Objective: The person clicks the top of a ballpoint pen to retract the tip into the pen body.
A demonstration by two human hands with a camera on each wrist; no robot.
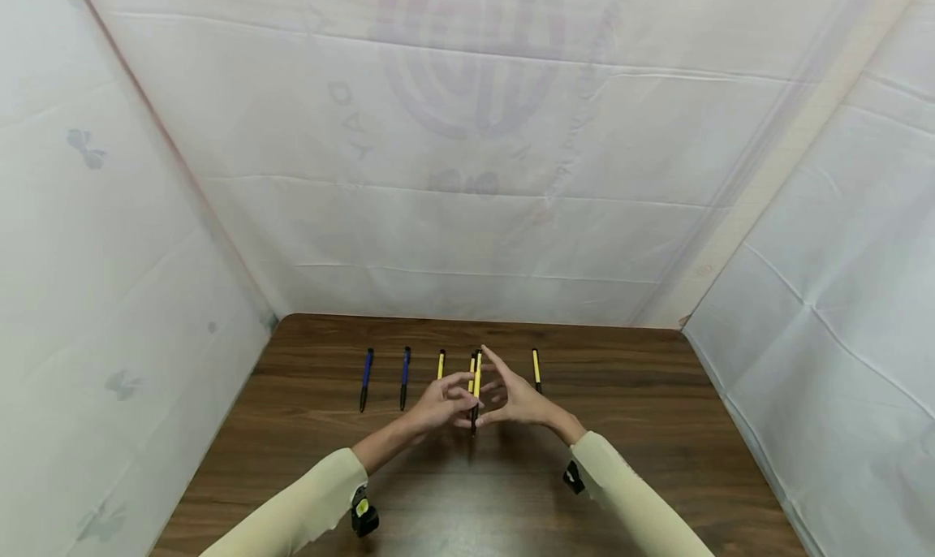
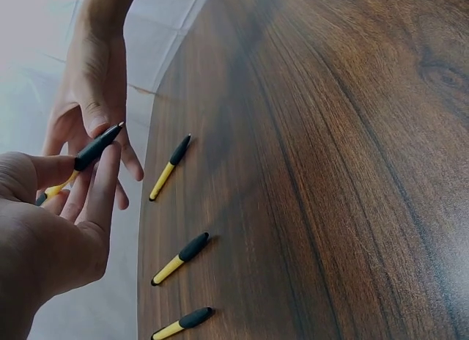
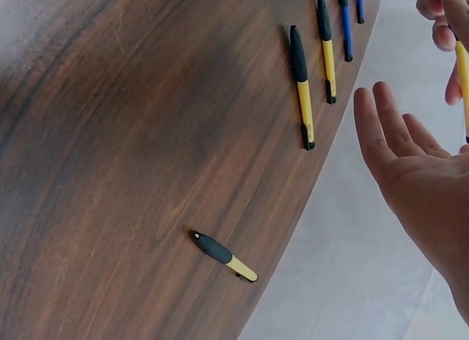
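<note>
both hands meet above the worktop (image 1: 657, 427). the left hand (image 1: 437, 407) pinches a yellow pen (image 1: 476, 390) in its fingers, held upright; the right hand (image 1: 514, 399) is spread beside it. step, i judge: passing the pen; next needs a firm right-hand grip.

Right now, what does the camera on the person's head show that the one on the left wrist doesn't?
Only the head view shows the two blue pens at the left of the row, both cream sleeves and the white sheets hung around the table. Only the left wrist view shows, close up, the black grip end of the held pen lying across the left hand's fingers. Both show the left hand holding that yellow pen, the right hand open beside it, and yellow pens lying on the brown wooden table.
</note>
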